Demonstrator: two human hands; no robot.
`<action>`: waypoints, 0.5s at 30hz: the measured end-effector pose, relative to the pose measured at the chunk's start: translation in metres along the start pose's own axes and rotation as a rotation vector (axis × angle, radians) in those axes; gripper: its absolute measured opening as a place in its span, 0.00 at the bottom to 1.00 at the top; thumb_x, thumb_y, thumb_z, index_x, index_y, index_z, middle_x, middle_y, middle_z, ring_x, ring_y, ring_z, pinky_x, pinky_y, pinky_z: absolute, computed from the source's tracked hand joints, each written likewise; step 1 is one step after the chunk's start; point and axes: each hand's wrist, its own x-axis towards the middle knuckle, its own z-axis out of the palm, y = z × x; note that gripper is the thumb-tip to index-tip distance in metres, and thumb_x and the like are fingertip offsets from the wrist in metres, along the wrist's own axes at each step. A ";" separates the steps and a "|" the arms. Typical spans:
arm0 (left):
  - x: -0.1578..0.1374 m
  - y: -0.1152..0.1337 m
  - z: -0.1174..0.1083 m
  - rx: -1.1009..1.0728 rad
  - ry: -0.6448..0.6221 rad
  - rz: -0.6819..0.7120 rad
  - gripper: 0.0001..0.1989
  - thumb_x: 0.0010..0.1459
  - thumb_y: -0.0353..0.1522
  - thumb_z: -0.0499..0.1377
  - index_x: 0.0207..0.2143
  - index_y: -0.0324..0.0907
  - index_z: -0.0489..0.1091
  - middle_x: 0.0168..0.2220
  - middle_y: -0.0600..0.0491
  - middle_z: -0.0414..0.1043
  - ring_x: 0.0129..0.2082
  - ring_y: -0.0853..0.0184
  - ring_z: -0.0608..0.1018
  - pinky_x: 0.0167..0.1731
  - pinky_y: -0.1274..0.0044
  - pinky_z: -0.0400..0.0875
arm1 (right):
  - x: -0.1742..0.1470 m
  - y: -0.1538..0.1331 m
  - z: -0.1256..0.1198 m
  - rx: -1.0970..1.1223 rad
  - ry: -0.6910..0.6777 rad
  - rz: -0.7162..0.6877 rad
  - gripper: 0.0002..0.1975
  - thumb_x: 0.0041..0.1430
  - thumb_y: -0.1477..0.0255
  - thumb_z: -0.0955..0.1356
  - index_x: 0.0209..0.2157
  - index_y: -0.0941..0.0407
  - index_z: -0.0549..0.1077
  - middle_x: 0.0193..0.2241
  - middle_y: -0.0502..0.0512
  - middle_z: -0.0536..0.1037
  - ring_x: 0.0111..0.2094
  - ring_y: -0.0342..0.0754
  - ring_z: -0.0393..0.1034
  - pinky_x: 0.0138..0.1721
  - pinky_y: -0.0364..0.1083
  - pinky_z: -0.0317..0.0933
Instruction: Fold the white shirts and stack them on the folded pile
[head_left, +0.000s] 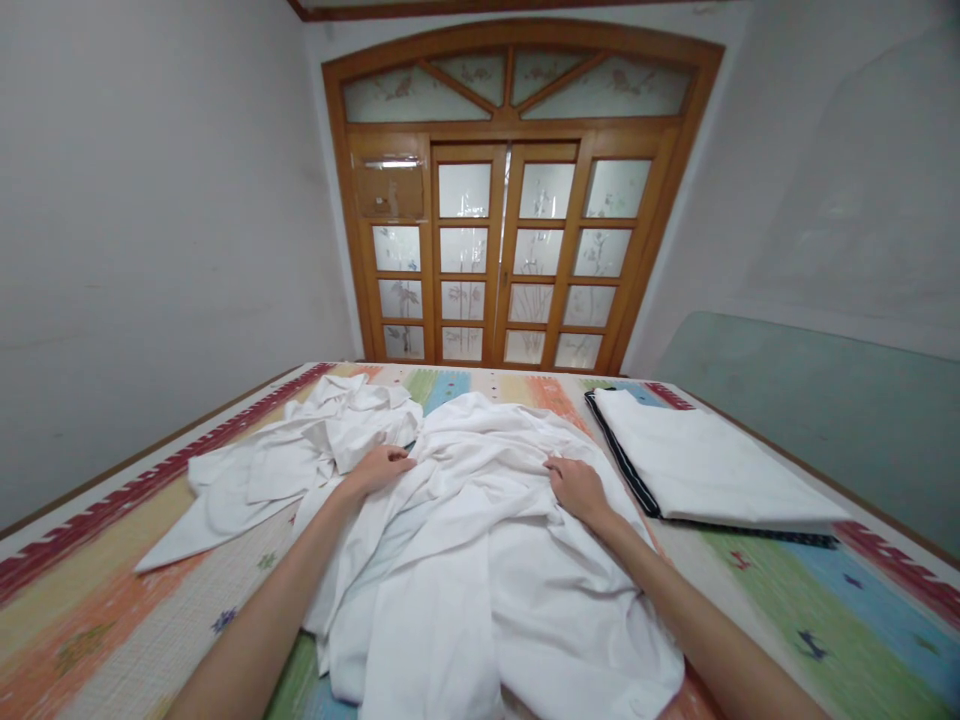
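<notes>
A rumpled white shirt (480,560) lies spread in front of me, its loose folds running toward the near edge of the view. At its upper left, my left hand (381,468) is closed, with the fingertips pinching the cloth. My right hand (577,485) grips the upper right part of the same shirt, thumb and fingers together on a fold. Just beyond my left hand is a crumpled white cloth (322,440), which lies close against the shirt. The exact pinch points are partly covered by my fingers.
Under everything is a striped, multicoloured bed cover (97,620). A folded white cloth (712,460) with a black edge beneath it lies on the right. Beyond stands a wooden door with glass panes (502,250). A pale green panel (817,400) runs along the right side.
</notes>
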 end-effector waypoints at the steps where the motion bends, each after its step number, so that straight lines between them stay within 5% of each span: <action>1: -0.001 0.000 -0.002 -0.062 -0.052 -0.011 0.11 0.44 0.41 0.62 0.22 0.43 0.72 0.23 0.53 0.75 0.28 0.60 0.77 0.28 0.75 0.70 | 0.000 0.001 0.000 0.004 -0.005 -0.006 0.19 0.61 0.77 0.59 0.47 0.54 0.77 0.45 0.55 0.80 0.47 0.49 0.74 0.48 0.45 0.61; 4: -0.002 0.003 -0.007 -0.248 -0.096 -0.080 0.13 0.41 0.42 0.65 0.23 0.41 0.72 0.22 0.52 0.75 0.26 0.61 0.77 0.25 0.74 0.69 | 0.002 0.006 -0.002 0.006 -0.021 -0.025 0.20 0.61 0.77 0.60 0.48 0.53 0.78 0.46 0.55 0.80 0.48 0.49 0.74 0.49 0.45 0.61; 10: 0.006 0.021 -0.030 -0.732 0.082 -0.099 0.15 0.43 0.39 0.66 0.31 0.38 0.72 0.28 0.49 0.77 0.30 0.63 0.79 0.32 0.73 0.74 | 0.015 0.020 -0.006 0.069 -0.029 -0.069 0.20 0.58 0.81 0.60 0.44 0.55 0.80 0.45 0.54 0.81 0.50 0.48 0.73 0.51 0.43 0.60; 15: 0.012 0.047 -0.041 -0.792 0.182 -0.069 0.15 0.48 0.39 0.64 0.34 0.38 0.72 0.29 0.51 0.78 0.32 0.63 0.80 0.36 0.72 0.75 | 0.028 0.024 -0.006 0.093 0.006 -0.084 0.22 0.54 0.83 0.61 0.43 0.54 0.80 0.45 0.53 0.80 0.50 0.48 0.73 0.52 0.43 0.60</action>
